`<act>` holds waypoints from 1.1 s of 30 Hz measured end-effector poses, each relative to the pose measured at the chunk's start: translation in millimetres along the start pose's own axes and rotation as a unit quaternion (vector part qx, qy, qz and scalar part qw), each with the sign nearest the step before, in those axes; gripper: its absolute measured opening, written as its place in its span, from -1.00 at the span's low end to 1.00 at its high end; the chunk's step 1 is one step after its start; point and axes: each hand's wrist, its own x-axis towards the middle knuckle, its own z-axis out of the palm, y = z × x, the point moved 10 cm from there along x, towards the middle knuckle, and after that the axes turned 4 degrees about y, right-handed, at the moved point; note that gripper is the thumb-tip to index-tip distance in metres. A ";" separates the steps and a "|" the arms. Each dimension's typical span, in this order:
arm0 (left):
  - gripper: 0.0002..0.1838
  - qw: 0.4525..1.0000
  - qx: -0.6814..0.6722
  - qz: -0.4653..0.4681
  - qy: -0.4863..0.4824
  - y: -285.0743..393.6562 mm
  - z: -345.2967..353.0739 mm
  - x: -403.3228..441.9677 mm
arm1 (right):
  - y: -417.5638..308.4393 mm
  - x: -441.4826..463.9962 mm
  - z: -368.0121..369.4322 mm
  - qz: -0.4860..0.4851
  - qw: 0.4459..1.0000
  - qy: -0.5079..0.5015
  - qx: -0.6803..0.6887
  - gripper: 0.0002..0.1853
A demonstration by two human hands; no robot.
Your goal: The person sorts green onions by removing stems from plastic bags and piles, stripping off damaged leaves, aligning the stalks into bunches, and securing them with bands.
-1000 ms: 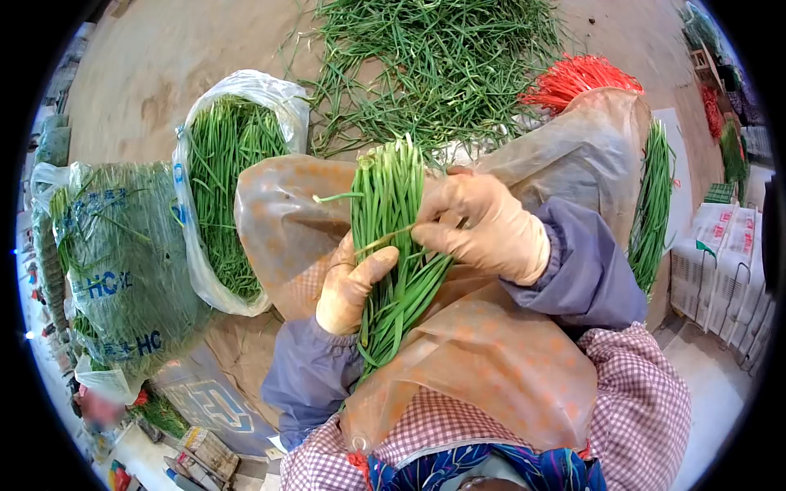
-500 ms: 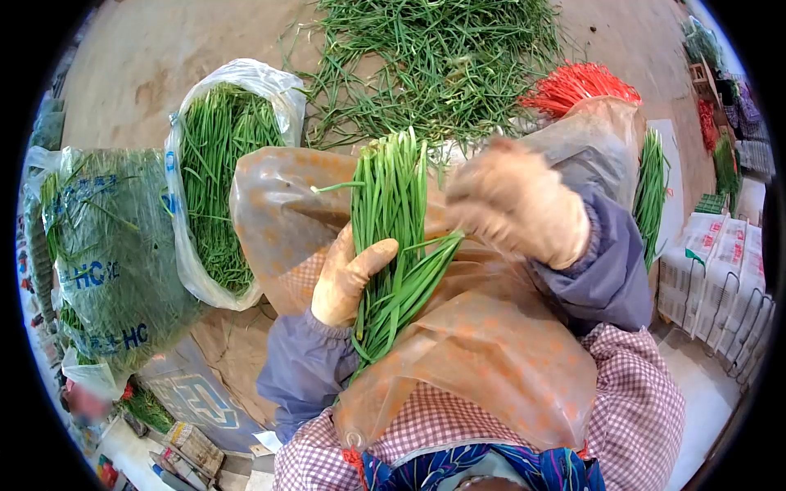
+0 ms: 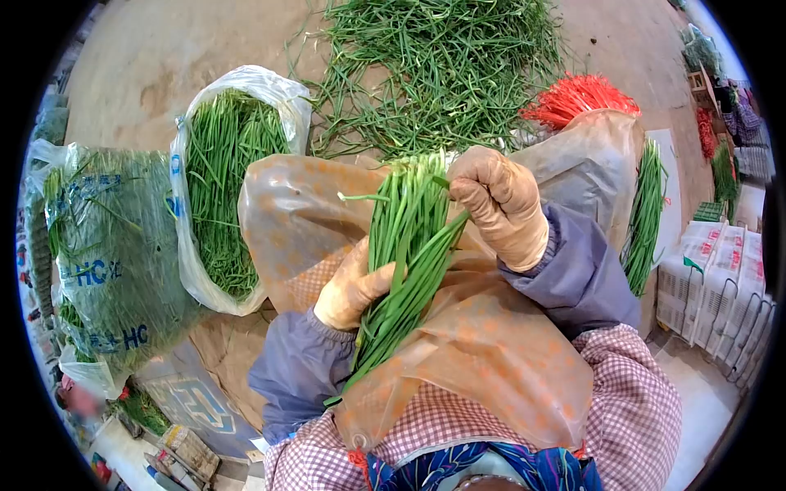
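My left hand (image 3: 354,286), in a pale glove, is wrapped round a bunch of long green stalks (image 3: 409,237), thumb across the front. The bunch lies over my lap, with its pale cut ends pointing away from me and its leafy ends toward my left sleeve. My gloved right hand (image 3: 499,204) is closed at the upper right side of the bunch, its fingertips pinching a green stalk near the cut ends. A translucent orange-spotted plastic apron (image 3: 483,344) covers my lap under the bunch.
Loose green stalks (image 3: 442,65) are heaped on the floor ahead. Red ties (image 3: 583,98) lie by my right knee. An open bag (image 3: 182,237) of stalks and a wrapped bundle (image 3: 123,254) stand at left. More stalks (image 3: 647,217) and white crates (image 3: 708,278) are at right.
My right hand has moved away from the middle of the bunch and come back to its upper right side, now pinching a stalk. The brownish strand it was holding is no longer visible.
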 end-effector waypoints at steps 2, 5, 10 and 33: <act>-0.20 0.999 0.031 0.017 -0.011 -0.8 2.5 -0.1 | -1.2 -2.1 -1.9 -0.004 0.999 0.049 -0.014 -0.87; -0.20 0.999 0.047 0.024 0.013 -2.0 7.9 2.0 | 11.2 -9.1 -0.7 0.025 0.996 0.089 0.013 -0.84; -0.26 0.999 0.027 0.003 0.017 -10.3 4.6 3.0 | 74.6 0.0 -38.8 0.180 0.945 0.200 0.187 -0.78; -0.28 0.999 0.033 0.042 0.007 -5.8 0.1 4.9 | 65.4 74.8 -101.2 0.169 0.956 0.241 0.001 -0.78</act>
